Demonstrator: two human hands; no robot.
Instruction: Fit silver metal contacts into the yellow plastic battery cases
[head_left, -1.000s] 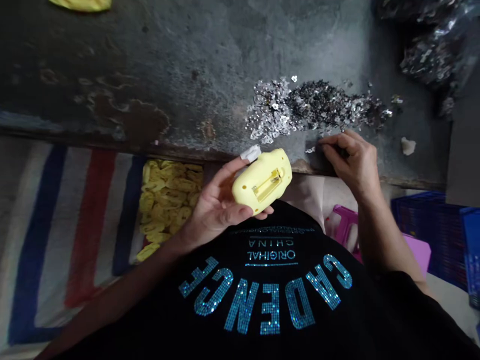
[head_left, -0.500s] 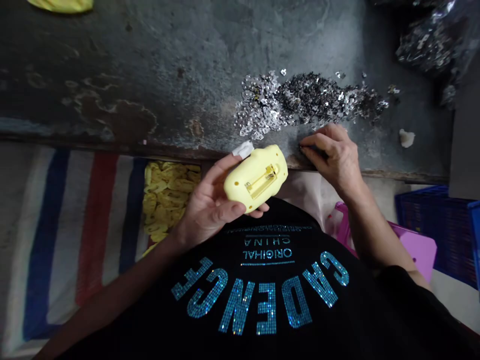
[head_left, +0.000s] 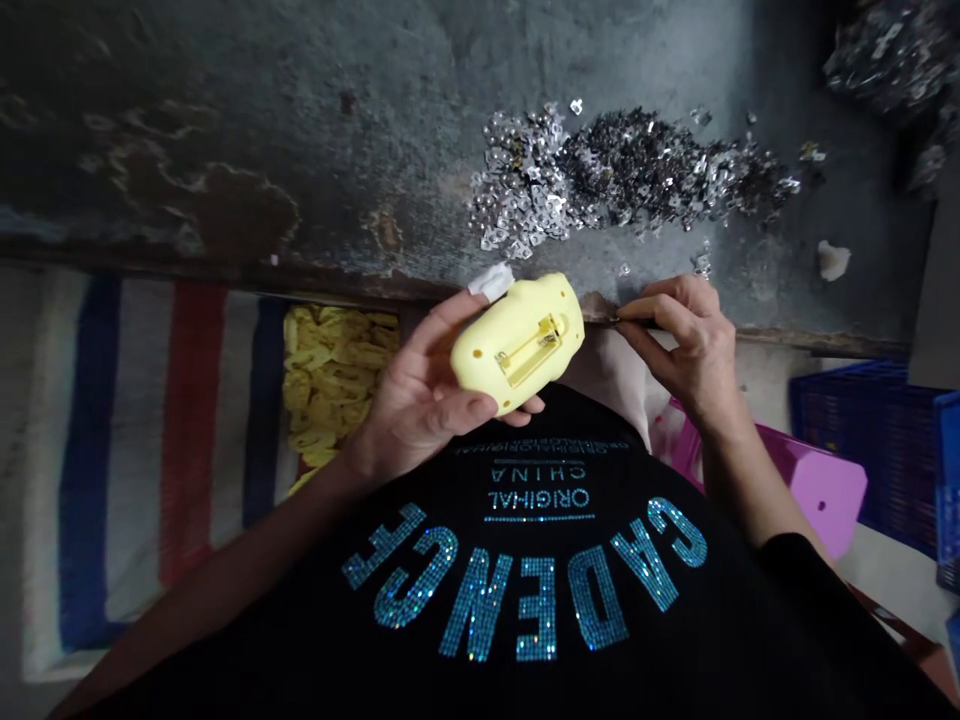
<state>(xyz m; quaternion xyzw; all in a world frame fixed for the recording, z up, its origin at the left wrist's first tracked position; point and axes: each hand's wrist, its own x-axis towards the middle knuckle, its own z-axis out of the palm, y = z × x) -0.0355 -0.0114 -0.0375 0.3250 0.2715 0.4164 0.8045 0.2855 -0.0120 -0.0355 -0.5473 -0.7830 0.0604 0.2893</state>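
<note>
A pale yellow plastic housing lies in my left hand, its open battery compartment facing up. White tape wraps one fingertip of that hand. My right hand is at the table's front edge, thumb and forefinger pinched on a tiny metal piece, most of it hidden by the fingers. Just beyond both hands, small shiny metal contact plates lie in a long loose pile. A few loose plates sit between the pile and my right hand.
The worn metal table spans the far side. Below its edge are a stack of yellow parts, a striped woven sheet, a pink plastic stool and a blue crate. A plastic bag of metal plates stands far right.
My right hand has drawn back from the pile to the table edge, with a tiny metal piece in its pinch. The left hand keeps the housing, shifted slightly up in view.
</note>
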